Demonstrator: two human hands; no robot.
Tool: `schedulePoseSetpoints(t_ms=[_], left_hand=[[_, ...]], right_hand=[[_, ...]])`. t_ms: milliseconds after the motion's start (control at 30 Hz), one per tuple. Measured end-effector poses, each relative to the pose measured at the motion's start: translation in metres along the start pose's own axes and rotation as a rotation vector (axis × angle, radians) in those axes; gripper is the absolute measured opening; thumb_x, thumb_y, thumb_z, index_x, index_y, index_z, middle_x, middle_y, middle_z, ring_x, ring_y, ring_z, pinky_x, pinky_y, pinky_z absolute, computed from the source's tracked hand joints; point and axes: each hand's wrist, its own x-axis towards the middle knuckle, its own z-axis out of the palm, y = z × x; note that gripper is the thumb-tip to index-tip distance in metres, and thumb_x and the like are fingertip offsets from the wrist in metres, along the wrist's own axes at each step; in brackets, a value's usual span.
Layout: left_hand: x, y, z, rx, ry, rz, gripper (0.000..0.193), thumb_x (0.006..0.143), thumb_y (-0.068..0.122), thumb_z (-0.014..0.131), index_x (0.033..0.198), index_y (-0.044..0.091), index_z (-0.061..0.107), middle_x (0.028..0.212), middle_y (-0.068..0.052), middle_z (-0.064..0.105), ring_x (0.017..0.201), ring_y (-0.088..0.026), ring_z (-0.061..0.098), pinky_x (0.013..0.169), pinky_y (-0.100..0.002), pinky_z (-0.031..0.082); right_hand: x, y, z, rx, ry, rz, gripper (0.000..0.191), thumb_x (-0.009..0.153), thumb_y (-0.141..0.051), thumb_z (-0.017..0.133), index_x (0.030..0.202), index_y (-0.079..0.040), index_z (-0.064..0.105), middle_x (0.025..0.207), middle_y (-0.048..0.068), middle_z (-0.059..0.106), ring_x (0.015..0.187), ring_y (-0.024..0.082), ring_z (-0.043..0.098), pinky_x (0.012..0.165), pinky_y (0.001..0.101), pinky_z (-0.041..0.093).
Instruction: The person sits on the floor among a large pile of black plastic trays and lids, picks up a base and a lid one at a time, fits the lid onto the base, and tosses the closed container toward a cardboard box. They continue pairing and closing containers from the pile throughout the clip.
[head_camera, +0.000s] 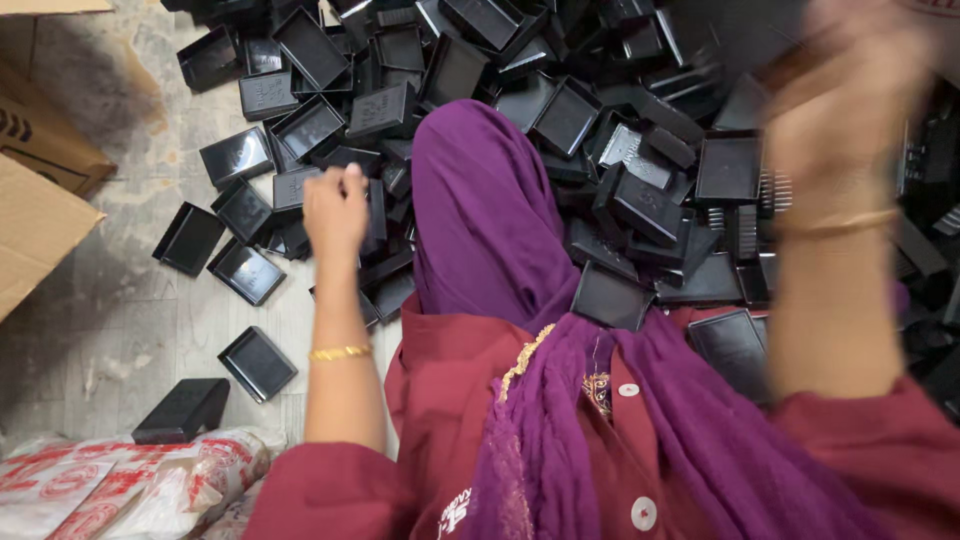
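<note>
- Left hand (335, 210) is being curled shut over the black plastic trays (300, 130) at 10 o'clock; anything pinched can't be told.
- Right hand (850, 120) is being blurred at 2 o'clock, grip can't be told.
- Trays are probably being handled as light, stiff, slick shells, best pinched by a rim.

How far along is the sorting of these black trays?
Done: nothing visibly stacked or set apart. In hand: the left hand is closed over the black plastic trays; the right hand is raised and blurred, contents unclear. Left: the heap, and strays on the floor.

brown cardboard box (40, 190) – left edge | white-and-red printed plastic sack (120, 485) – bottom left
</note>
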Motion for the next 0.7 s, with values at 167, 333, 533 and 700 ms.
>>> schedulePoseSetpoints(t_ms=[167,333,533,700], left_hand=[[0.014,-0.042,0.041,0.046,-0.460,-0.230,0.025,0.091,0.039,0.073,0.095,0.016,0.082,0.105,-0.020,0.075,0.100,-0.036,0.071,0.090,-0.043,0.054],[0.004,-0.033,0.034,-0.308,-0.229,-0.266,0.025,0.088,0.026,0.085,0.105,0.011,0.076,0.097,-0.014,0.077,0.084,-0.022,0.072,0.078,-0.034,0.056],[-0.016,0.025,-0.046,-1.199,-0.285,-0.004,0.058,0.100,0.013,0.068,0.149,0.026,0.038,0.124,-0.008,0.065,0.097,-0.015,0.062,0.075,-0.026,0.051],[-0.029,0.100,-0.036,-1.836,-0.391,-0.435,0.042,0.098,0.051,0.044,0.131,0.024,0.046,0.121,-0.008,0.065,0.109,-0.026,0.070,0.086,-0.049,0.061]], right_hand=[[0.010,0.018,-0.074,0.197,-0.122,-0.028,0.024,0.110,-0.027,0.058,0.124,-0.009,0.064,0.127,0.006,0.068,0.124,0.020,0.064,0.115,0.0346,0.050],[-0.050,0.111,-0.043,-0.997,-0.674,-0.066,0.070,0.072,-0.023,0.086,0.131,-0.003,0.056,0.124,0.022,0.058,0.120,0.039,0.059,0.103,0.0456,0.047],[-0.068,0.128,-0.032,-1.000,-0.428,0.212,0.075,0.071,-0.031,0.091,0.132,-0.008,0.054,0.125,0.019,0.065,0.116,0.032,0.065,0.098,0.0424,0.053],[-0.080,0.062,0.052,-0.454,-0.305,0.179,0.081,0.077,-0.029,0.089,0.145,-0.012,0.047,0.133,0.013,0.061,0.117,0.023,0.064,0.094,0.0379,0.056]])
